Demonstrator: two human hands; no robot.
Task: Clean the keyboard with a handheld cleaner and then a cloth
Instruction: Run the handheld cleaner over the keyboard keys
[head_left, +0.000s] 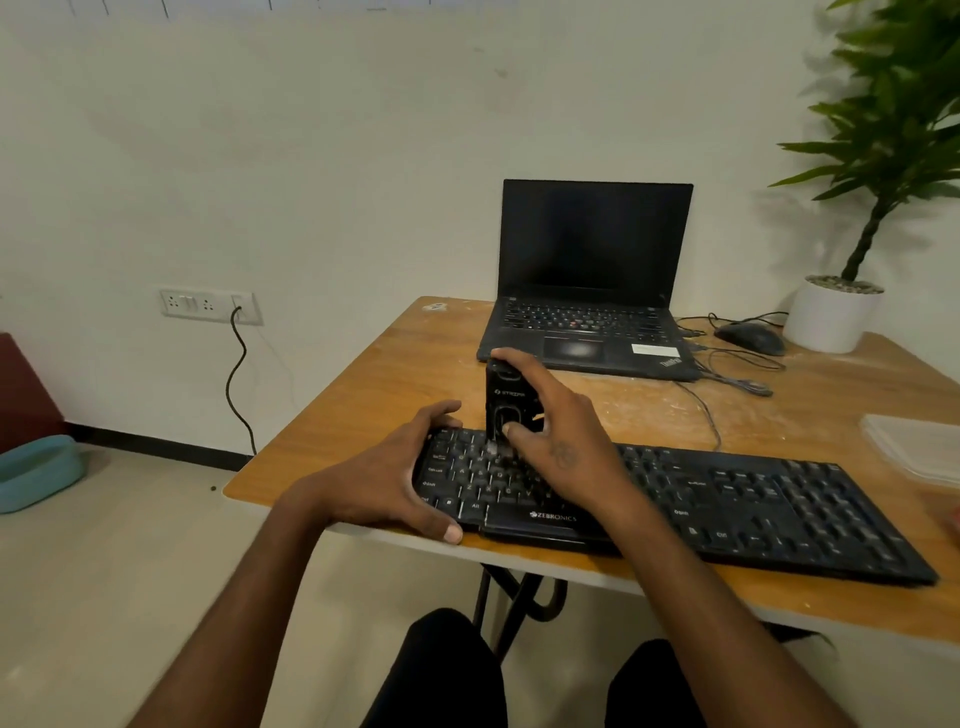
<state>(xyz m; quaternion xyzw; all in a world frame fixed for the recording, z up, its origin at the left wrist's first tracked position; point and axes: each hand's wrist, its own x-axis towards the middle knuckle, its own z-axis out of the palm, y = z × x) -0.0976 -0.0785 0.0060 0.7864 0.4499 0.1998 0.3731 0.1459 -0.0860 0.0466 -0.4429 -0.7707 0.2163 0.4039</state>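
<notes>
- Cream-white wall (311, 156) backs the scene, with a white switch and socket plate (210, 306) low on it and a dark braided cable (240, 374) hanging from the plate toward the floor.
- Against that wall stands a wooden bench (395, 364) with an orange-brown top, scuffed with pale marks and dust.
- Along the near edge of the bench lies the long black plastic keyboard (753, 504), marked ZEBRONICS on its front lip; its left end sits at the bench corner.
- The left hand (384, 483) grips the keyboard's left end, with its fingers (441, 410) curled over the far edge and the thumb hooked under the near edge.
- The right hand (556, 431) holds a black, box-shaped handheld cleaner (506, 400) upright, its lower end down on the keys of the left part of the keyboard.
- The right hand's index finger reaches over the cleaner's top and its thumb presses on the front face, so this hand is clasped round the cleaner.
- Beyond the hands, farther back on the bench, an open black laptop (592, 280) shows a dark screen.
- Right of the laptop sit a black computer mouse (750, 338) with thin loose leads, and a white round pot (831, 317) holding a green leafy plant (893, 119).
- A clear plastic lidded container (914, 447) rests at the bench's right edge, partly cut off by the frame.
- On the floor to the left lies a teal oval tub (39, 473).
</notes>
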